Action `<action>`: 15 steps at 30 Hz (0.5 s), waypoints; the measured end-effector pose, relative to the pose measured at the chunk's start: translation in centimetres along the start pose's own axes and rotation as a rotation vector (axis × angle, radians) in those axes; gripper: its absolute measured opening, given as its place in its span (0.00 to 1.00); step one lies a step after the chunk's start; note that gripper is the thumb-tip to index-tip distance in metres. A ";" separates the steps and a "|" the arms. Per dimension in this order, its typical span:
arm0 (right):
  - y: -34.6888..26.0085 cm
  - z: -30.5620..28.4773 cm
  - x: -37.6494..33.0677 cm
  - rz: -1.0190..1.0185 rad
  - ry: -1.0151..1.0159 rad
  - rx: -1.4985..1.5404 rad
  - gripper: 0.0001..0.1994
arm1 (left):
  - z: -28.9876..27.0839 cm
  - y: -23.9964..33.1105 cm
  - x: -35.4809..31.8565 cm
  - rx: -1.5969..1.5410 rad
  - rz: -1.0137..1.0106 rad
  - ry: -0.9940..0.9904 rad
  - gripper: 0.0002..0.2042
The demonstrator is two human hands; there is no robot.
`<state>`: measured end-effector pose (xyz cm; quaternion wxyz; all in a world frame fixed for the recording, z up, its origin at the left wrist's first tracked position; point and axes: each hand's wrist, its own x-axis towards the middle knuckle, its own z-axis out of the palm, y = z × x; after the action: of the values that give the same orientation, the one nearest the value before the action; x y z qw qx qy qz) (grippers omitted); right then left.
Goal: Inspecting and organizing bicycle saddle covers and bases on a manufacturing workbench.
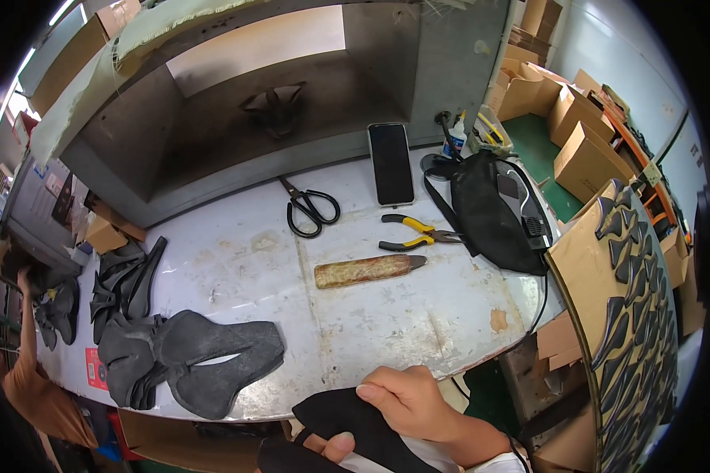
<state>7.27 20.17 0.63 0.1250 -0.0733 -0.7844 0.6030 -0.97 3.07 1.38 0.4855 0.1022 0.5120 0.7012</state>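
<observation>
My right hand [410, 406] grips the upper edge of a black shoe upper [351, 414] with a pale underside, at the table's front edge. Lower down, my left hand [333, 446] pinches the same piece; only its thumb and a fingertip show, and the rest is hidden behind the black material or cut off. On the table to the left lie stacks of dark grey shoe uppers [213, 359]. A knife-like tool with a wrapped tan handle [363, 271] lies ahead of my hands. Beyond it are yellow-and-black pliers [418, 231] and black-handled scissors [311, 208].
A grey metal box [292, 169] with a dark piece [273, 109] inside spans the back. A phone [391, 165] leans there, beside a black bag [493, 213] and glue bottle [456, 135]. A board of shoe parts [623, 307] stands right. A co-worker's arm [28, 323] reaches in left.
</observation>
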 end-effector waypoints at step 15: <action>2.0 -1.8 -4.2 0.369 -0.469 0.501 0.17 | -2.9 -2.2 -0.9 -0.126 0.049 -0.171 0.25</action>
<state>11.77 21.20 -1.31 -0.1541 -0.0408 -0.5936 0.7888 -1.08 0.62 -1.44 0.5156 0.1431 0.4210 0.7324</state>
